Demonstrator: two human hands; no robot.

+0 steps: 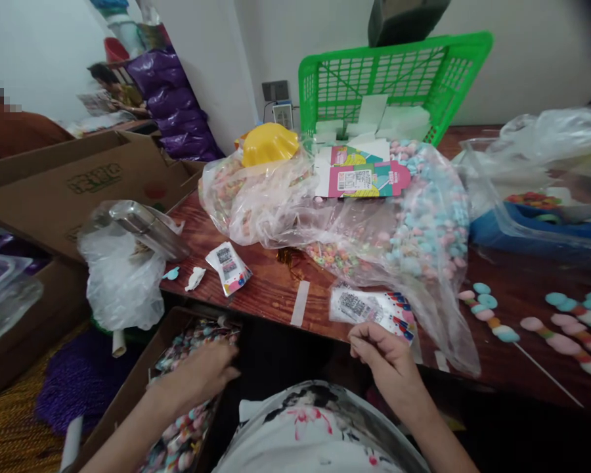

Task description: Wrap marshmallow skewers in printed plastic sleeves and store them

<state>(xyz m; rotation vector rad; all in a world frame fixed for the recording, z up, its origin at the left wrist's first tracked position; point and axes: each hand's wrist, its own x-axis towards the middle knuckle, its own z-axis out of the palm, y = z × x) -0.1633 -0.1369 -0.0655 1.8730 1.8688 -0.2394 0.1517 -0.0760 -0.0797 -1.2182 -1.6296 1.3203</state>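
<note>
My left hand [201, 368] is over an open cardboard box [111, 401] of wrapped pink and blue candies [182, 427]. Its thumb stands apart from the fingers, slightly blurred, and no object shows in it. At the table's front edge my right hand [384, 355] is closed, thumb against curled fingers; whatever may lie in them is hidden. Just beyond it lies a stack of printed cards [369, 309], some with black code patterns. To the right, several skewers of pink and blue candies [487, 312] lie on the table [266, 276].
Behind are clear bags of candies [423, 217], a printed carton [359, 174], a yellow bowl [270, 144] and a green basket [398, 72]. More cards [228, 268] and a steel flask [150, 230] are at left. A blue tub [536, 226] stands right. Two people are behind.
</note>
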